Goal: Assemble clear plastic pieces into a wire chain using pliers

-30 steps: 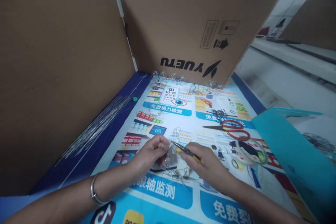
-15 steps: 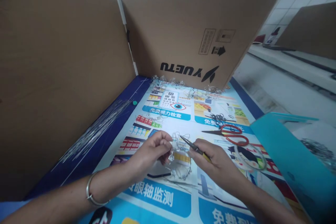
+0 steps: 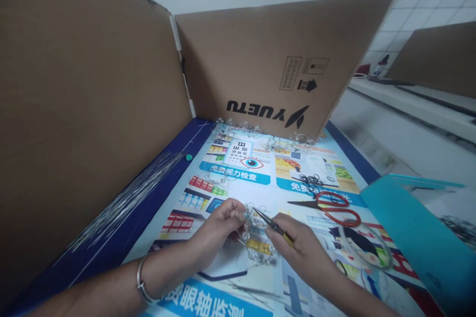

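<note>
Pliers [image 3: 266, 220], handles partly hidden, fill the right hand [image 3: 293, 240]; left hand [image 3: 223, 225] pinches beaded wire [image 3: 247, 236], fingertips obscured.

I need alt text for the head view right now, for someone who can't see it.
The left hand pinches a wire piece with clear beads while the right hand holds pointed pliers close by, over a printed sheet. Red-handled scissors lie to the right, thin straight wires to the left, and cardboard panels stand behind and at left.
</note>
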Available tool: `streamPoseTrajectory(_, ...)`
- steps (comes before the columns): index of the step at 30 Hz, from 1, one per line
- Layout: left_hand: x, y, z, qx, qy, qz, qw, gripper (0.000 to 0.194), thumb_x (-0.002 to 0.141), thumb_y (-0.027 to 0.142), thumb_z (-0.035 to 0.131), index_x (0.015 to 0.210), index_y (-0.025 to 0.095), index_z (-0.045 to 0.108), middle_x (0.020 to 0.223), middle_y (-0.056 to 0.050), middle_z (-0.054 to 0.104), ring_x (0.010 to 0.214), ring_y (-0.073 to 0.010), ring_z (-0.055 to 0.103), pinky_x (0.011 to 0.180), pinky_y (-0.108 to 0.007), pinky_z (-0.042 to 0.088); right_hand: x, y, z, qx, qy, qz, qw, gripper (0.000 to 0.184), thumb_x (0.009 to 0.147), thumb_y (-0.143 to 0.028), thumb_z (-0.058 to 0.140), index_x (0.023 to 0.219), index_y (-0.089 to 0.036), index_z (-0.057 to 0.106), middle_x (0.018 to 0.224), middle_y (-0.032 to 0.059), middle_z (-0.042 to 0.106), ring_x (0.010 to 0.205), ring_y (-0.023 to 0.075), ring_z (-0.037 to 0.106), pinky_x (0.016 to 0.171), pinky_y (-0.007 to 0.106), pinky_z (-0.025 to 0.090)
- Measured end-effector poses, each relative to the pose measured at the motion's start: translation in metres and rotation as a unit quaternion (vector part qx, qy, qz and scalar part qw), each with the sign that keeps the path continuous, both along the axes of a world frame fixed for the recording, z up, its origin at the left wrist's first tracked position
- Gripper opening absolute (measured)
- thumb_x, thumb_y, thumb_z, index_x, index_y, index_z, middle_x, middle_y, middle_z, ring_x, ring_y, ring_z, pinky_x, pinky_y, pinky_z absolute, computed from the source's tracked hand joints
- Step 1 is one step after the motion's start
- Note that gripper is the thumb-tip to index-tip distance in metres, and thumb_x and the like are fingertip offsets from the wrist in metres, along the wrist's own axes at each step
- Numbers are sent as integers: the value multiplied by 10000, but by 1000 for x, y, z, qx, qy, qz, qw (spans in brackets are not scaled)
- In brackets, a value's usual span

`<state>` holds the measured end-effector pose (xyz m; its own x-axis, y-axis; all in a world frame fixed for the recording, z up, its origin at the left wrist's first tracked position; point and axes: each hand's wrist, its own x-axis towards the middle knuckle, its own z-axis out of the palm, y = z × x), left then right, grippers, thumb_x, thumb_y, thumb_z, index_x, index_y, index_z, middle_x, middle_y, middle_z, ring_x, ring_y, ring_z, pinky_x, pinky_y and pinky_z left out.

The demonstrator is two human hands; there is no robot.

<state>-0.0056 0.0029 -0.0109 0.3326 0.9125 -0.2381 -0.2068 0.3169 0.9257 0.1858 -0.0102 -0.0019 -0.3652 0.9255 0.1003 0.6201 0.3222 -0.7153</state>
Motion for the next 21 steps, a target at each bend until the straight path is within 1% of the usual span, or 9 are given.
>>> streamPoseTrajectory(5,-2,-4,-3,-4,-38,-17,999,185,816,315,595,874,169,496,661,11,553,609,-101,495,588,-238,322,-1,-1,0,-6,17,-9,1000,288,879,-376,405,644,-214,363,634,-27,437,590,121,427,541,231,315)
streamPoseTrajectory(9,-2,-9,-4,-5,-76,-23,997,311,732,297,704,921,183,485,648,36,526,598,-91,486,582,-230,320,-2,-5,2,-10,34,-22,999,273,873,-366,410,649,-214,374,630,-30,427,589,121,420,537,227,314)
streamPoseTrajectory(12,-1,-11,-5,-12,-81,-29,996,412,664,256,769,949,194,478,649,44,525,609,-89,498,592,-227,334,-2,-7,2,-17,42,-37,998,277,866,-374,409,644,-215,366,617,-34,407,578,121,407,527,228,306)
streamPoseTrajectory(14,1,-12,-5,-12,-75,-28,997,442,643,239,785,960,193,480,649,47,522,623,-91,509,615,-233,355,-2,-8,2,-25,45,-43,998,284,862,-389,407,642,-215,364,618,-34,404,582,122,407,531,231,307)
streamPoseTrajectory(17,2,-12,-5,-11,-78,-25,997,434,639,237,789,942,183,482,657,47,513,615,-83,498,612,-228,367,-1,-7,2,-48,50,-51,996,283,855,-407,404,650,-212,391,624,-32,412,593,126,413,541,236,318)
streamPoseTrajectory(21,2,-11,-5,-6,-88,-35,996,374,678,245,757,909,178,470,725,29,515,626,-77,481,578,-213,361,1,-5,4,-86,58,-73,992,272,840,-425,414,691,-203,463,625,-34,417,603,131,417,545,239,331)
